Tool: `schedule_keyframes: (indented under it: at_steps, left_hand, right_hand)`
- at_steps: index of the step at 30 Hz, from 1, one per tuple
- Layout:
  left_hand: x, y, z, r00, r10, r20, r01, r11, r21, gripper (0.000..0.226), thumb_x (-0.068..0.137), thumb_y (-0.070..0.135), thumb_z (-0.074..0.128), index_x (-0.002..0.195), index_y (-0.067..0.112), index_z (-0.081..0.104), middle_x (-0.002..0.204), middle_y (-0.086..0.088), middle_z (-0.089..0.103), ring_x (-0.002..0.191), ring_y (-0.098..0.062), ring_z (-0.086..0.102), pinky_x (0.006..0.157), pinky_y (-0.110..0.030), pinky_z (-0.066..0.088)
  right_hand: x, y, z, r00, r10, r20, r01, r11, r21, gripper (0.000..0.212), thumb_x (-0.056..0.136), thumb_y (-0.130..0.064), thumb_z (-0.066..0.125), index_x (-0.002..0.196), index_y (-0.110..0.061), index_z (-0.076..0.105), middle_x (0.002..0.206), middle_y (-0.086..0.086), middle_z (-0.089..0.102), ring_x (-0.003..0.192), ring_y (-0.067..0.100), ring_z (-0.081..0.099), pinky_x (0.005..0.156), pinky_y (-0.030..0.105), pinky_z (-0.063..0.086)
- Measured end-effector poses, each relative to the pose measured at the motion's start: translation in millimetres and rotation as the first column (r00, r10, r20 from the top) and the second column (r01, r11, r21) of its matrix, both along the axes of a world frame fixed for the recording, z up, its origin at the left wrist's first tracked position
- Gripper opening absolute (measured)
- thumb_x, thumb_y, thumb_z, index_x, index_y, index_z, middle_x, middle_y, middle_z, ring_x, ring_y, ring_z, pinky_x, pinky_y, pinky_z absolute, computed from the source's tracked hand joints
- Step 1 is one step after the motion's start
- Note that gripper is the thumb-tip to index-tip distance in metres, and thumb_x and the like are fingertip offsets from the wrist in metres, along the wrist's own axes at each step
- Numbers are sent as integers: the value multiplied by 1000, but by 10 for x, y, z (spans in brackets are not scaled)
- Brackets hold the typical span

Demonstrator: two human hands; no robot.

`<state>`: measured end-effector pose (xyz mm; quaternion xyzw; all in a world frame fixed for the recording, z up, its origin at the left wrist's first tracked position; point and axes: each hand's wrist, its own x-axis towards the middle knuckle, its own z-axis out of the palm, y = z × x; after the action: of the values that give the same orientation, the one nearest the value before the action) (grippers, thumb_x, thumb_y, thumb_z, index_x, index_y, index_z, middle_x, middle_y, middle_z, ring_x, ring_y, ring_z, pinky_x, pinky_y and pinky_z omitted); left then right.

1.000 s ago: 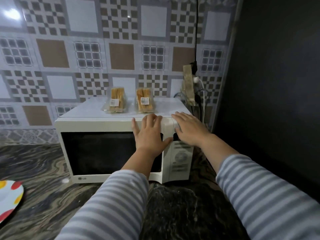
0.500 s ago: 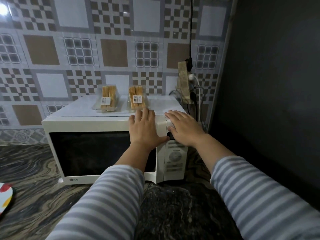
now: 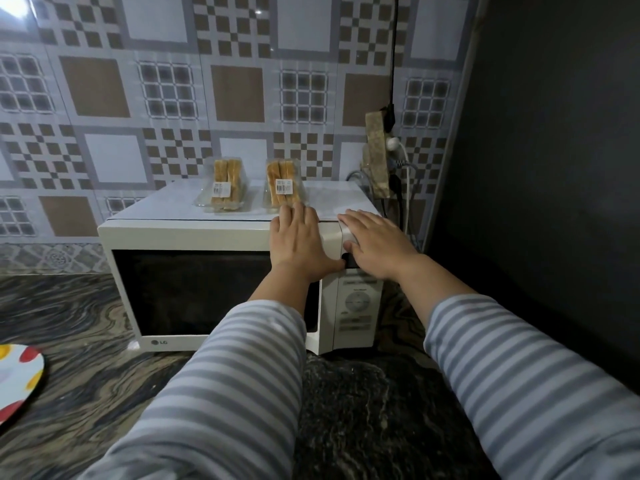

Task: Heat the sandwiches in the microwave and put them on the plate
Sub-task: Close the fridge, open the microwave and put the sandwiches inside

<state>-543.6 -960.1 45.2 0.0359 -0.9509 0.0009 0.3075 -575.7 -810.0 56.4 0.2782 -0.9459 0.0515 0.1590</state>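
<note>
bracing microwave [image 3: 221, 237] door shut | left hand [image 3: 298, 242] flat on door's top corner, grasping nothing | right hand [image 3: 375, 244] flat over panel, grasping nothing | sandwiches [image 3: 252, 185] packaged on top at 12 o'clock, plate [image 3: 20, 379] at 8 | risk: tugging could shake the packs off.

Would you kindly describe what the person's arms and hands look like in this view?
Both arms wear long sleeves with horizontal grey and pale blue-white stripes, ending just above the wrists. The left hand and right hand are bare: no gloves, rings, watch or bracelets are visible.
</note>
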Motion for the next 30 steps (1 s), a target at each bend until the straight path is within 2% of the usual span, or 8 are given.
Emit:
schedule_keyframes:
  at_steps: [5, 10, 12, 14, 16, 20, 26, 30]
  left_hand:
    - [287, -38, -73, 987, -120, -105, 128, 989, 68, 84, 59, 75, 59, 117, 17, 44, 117, -2, 40, 113, -25, 36, 96, -36, 32]
    - [514, -97, -47, 996, -84, -24, 85, 996, 24, 102, 59, 87, 50, 131, 15, 37, 130, -5, 37, 123, -26, 33, 107, -39, 27]
    - [620, -145, -121, 997, -2, 76, -2, 999, 47, 122, 57, 94, 41, 146, 14, 19, 150, -6, 21, 141, -28, 14, 117, -49, 8]
    - [708, -205, -185, 984, 38, 173, -51, 996, 72, 129, 54, 96, 36, 152, 20, -2, 159, 2, -2, 147, -23, -13, 114, -60, -8]
    - [789, -238, -194, 979, 31, 203, -53, 993, 105, 129, 54, 97, 36, 151, 25, -7, 160, 7, -9, 145, -20, -22, 111, -66, -8]
    - [1002, -192, -211, 982, 12, 191, -43, 987, 157, 130, 53, 96, 39, 152, 24, -6, 161, 4, -12, 144, -20, -27, 110, -67, -7]
    - [1492, -320, -319, 996, -61, 67, 43, 970, 238, 120, 58, 92, 38, 151, 25, 4, 161, 4, -9, 144, -17, -24, 111, -66, -6]
    - [1917, -598, -330, 986, -140, 87, 120, 972, 203, 118, 60, 91, 37, 152, 26, 0, 161, 5, -10, 146, -17, -20, 112, -66, -3]
  right_hand:
    - [35, -8, 30, 1000, 2, 21, -2, 1000, 7, 57, 100, -31, 37, 152, -21, 17, 161, -1, 13, 148, 17, 11, 120, 35, 8]
    - [76, -83, 152, 987, -66, 146, 59, 997, 53, 57, 100, -29, 33, 153, -20, 14, 162, 1, 8, 148, 18, 8, 120, 39, 9]
    - [140, -134, 202, 981, -50, 189, 68, 994, -91, 50, 102, -27, 27, 151, -19, 23, 160, 2, 18, 147, 20, 16, 119, 40, 15]
    - [269, -187, 218, 986, -19, 163, 61, 965, -257, 47, 103, -29, 27, 148, -19, 33, 156, 3, 31, 142, 21, 28, 116, 40, 21]
    - [457, -239, 177, 991, 14, 130, 22, 961, -274, 46, 103, -34, 28, 146, -20, 37, 154, 1, 34, 141, 20, 30, 116, 39, 22]
    - [807, -306, -7, 991, 40, 127, -7, 967, -254, 49, 104, -36, 17, 147, -21, 34, 157, -5, 27, 146, 11, 18, 118, 40, 11]
    - [1455, -418, -89, 999, 14, 34, -4, 958, -288, 51, 103, -42, 18, 147, -25, 34, 157, -9, 25, 147, 9, 12, 120, 45, 6]
    - [2004, -592, -102, 1000, -4, -4, 3, 960, -281, 50, 102, -46, 22, 146, -27, 38, 156, -10, 28, 147, 9, 11, 120, 44, 7]
